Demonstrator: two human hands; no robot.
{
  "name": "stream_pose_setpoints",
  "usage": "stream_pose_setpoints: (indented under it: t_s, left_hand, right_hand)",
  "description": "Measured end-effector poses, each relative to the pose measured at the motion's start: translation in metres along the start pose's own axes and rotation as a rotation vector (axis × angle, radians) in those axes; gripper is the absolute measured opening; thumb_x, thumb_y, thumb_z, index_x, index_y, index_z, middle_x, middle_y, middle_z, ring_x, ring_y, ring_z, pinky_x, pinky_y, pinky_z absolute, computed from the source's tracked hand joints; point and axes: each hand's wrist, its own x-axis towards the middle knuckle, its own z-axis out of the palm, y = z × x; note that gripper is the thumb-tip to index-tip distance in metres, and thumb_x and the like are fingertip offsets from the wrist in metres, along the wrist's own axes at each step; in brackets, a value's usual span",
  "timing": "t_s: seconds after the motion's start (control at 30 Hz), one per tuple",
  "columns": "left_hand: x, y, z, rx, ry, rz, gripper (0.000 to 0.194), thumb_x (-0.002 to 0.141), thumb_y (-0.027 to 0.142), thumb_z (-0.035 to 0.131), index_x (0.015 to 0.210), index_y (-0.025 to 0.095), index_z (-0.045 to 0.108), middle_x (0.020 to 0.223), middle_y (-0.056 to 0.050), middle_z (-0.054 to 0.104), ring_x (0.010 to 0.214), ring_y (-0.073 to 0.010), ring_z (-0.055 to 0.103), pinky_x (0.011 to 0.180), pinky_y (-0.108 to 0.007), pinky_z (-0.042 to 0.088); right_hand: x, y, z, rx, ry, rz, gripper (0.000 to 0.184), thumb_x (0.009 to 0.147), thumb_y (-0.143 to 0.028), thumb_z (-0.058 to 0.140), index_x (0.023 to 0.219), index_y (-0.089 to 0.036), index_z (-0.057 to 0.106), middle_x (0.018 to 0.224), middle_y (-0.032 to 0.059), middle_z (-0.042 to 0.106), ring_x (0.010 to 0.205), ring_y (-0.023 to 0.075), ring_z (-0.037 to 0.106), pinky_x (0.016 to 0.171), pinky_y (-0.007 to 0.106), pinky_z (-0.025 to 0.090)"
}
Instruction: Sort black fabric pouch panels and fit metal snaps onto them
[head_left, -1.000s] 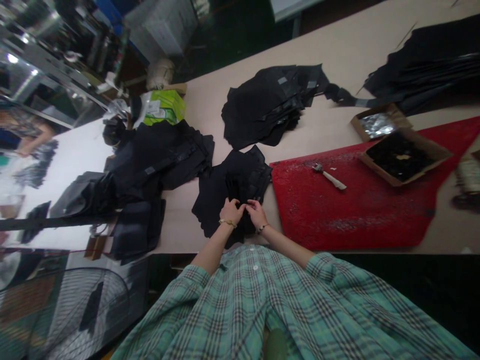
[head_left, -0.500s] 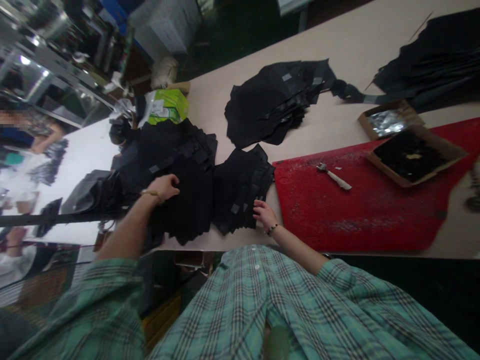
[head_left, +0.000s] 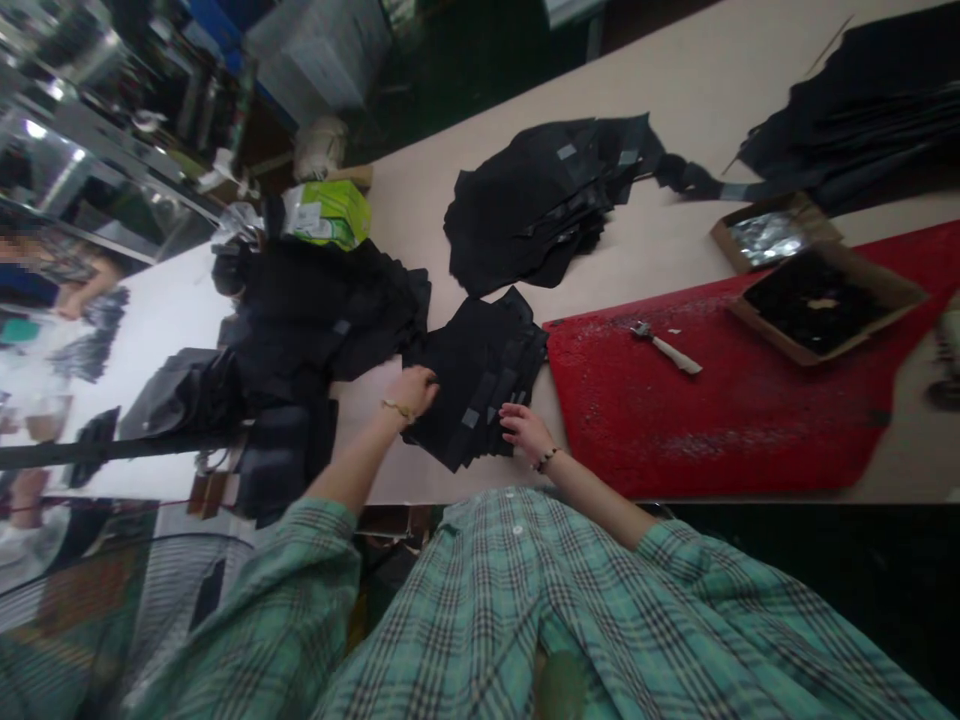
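Note:
A fanned stack of black fabric pieces with small grey patches lies on the table in front of me. My left hand is at its left edge, fingers loosely bent and the thumb apart from them. At the stack's lower right edge rests my right hand, its fingers spread and touching the pieces. Neither hand visibly grips a piece. To the left, a larger pile of black fabric pieces spreads out.
Farther back lies another black fabric stack. A red board at right carries a small white-handled tool and a cardboard box of black bits. A green package stands back left. A co-worker's arm shows far left.
My left hand has moved right, from the left-hand black pieces to the near stack's edge. Black fabric that lay between the two piles no longer covers the table there. My right hand has barely moved.

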Motion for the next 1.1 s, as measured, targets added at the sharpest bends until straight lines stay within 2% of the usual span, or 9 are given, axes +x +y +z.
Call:
stream_pose_setpoints:
  t_s: [0.13, 0.27, 0.4, 0.5, 0.63, 0.73, 0.83, 1.0, 1.1]
  left_hand:
    - [-0.057, 0.019, 0.084, 0.002, -0.154, 0.082, 0.039, 0.084, 0.043, 0.066, 0.115, 0.020, 0.063, 0.120, -0.011, 0.061, 0.110, -0.0227, 0.058, 0.094, -0.035, 0.048]
    - [-0.068, 0.014, 0.119, 0.051, -0.214, 0.151, 0.039, 0.084, 0.035, 0.063, 0.121, 0.022, 0.059, 0.119, -0.010, 0.062, 0.111, -0.0248, 0.059, 0.089, -0.032, 0.050]
    - [-0.056, 0.004, 0.125, 0.015, -0.074, 0.009, 0.044, 0.092, 0.018, 0.042, 0.136, 0.021, 0.045, 0.116, -0.010, 0.065, 0.097, -0.0227, 0.066, 0.083, -0.032, 0.050]
    - [-0.047, 0.001, 0.121, -0.010, 0.030, -0.021, 0.044, 0.094, 0.014, 0.033, 0.135, 0.024, 0.047, 0.130, -0.009, 0.060, 0.097, -0.0200, 0.067, 0.082, -0.030, 0.050]
    - [-0.044, 0.009, 0.124, -0.006, -0.148, 0.180, 0.029, 0.095, 0.031, 0.044, 0.119, 0.027, 0.060, 0.127, -0.007, 0.062, 0.105, -0.0213, 0.065, 0.086, -0.031, 0.049]
    - [-0.043, 0.017, 0.130, -0.032, -0.189, 0.069, 0.043, 0.086, 0.048, 0.059, 0.121, 0.023, 0.059, 0.120, -0.009, 0.065, 0.110, -0.0244, 0.063, 0.088, -0.033, 0.049]
    - [-0.037, 0.019, 0.133, -0.029, -0.216, -0.011, 0.049, 0.080, 0.048, 0.065, 0.122, 0.023, 0.060, 0.119, -0.009, 0.067, 0.109, -0.0258, 0.063, 0.089, -0.034, 0.049]
    - [-0.027, 0.014, 0.129, -0.006, -0.260, 0.141, 0.041, 0.085, 0.042, 0.057, 0.118, 0.019, 0.065, 0.122, -0.011, 0.066, 0.112, -0.0250, 0.062, 0.093, -0.034, 0.048]
    - [-0.027, 0.013, 0.129, -0.024, -0.267, 0.126, 0.044, 0.084, 0.047, 0.057, 0.118, 0.020, 0.066, 0.122, -0.010, 0.066, 0.112, -0.0257, 0.062, 0.093, -0.034, 0.049]
  right_hand:
    - [0.000, 0.000, -0.001, -0.002, -0.036, 0.016, 0.032, 0.071, -0.020, 0.062, 0.103, -0.024, 0.061, 0.115, 0.0038, 0.064, 0.098, 0.0159, 0.061, 0.069, 0.023, 0.050]
    - [0.002, 0.007, 0.011, -0.022, -0.086, 0.051, 0.033, 0.071, -0.021, 0.062, 0.103, -0.024, 0.061, 0.115, 0.0036, 0.062, 0.097, 0.0161, 0.060, 0.072, 0.025, 0.050]
    - [0.007, 0.016, 0.022, -0.066, -0.078, 0.055, 0.035, 0.071, -0.022, 0.062, 0.105, -0.024, 0.061, 0.122, 0.0054, 0.060, 0.103, 0.0184, 0.058, 0.074, 0.028, 0.051]
    - [0.010, 0.020, 0.026, -0.091, -0.070, 0.036, 0.037, 0.071, -0.024, 0.062, 0.108, -0.024, 0.061, 0.127, 0.0059, 0.058, 0.107, 0.0192, 0.057, 0.072, 0.027, 0.050]
    - [0.019, 0.021, 0.031, -0.155, -0.037, 0.023, 0.041, 0.067, -0.024, 0.062, 0.108, -0.024, 0.063, 0.118, 0.0040, 0.064, 0.098, 0.0188, 0.059, 0.064, 0.023, 0.047]
    - [0.026, 0.020, 0.034, -0.183, -0.018, 0.047, 0.044, 0.062, -0.023, 0.060, 0.106, -0.023, 0.065, 0.099, 0.0019, 0.068, 0.088, 0.0181, 0.060, 0.060, 0.022, 0.043]
    - [0.029, 0.018, 0.035, -0.164, -0.032, 0.063, 0.046, 0.059, -0.021, 0.059, 0.105, -0.023, 0.065, 0.096, 0.0010, 0.068, 0.087, 0.0177, 0.060, 0.059, 0.021, 0.041]
    - [0.026, 0.016, 0.035, -0.132, -0.081, 0.059, 0.047, 0.061, -0.022, 0.059, 0.108, -0.025, 0.062, 0.107, 0.0012, 0.068, 0.093, 0.0173, 0.059, 0.063, 0.022, 0.042]
    - [0.026, 0.015, 0.036, -0.129, -0.097, 0.045, 0.048, 0.063, -0.021, 0.059, 0.111, -0.025, 0.058, 0.112, 0.0015, 0.068, 0.096, 0.0168, 0.059, 0.065, 0.022, 0.042]
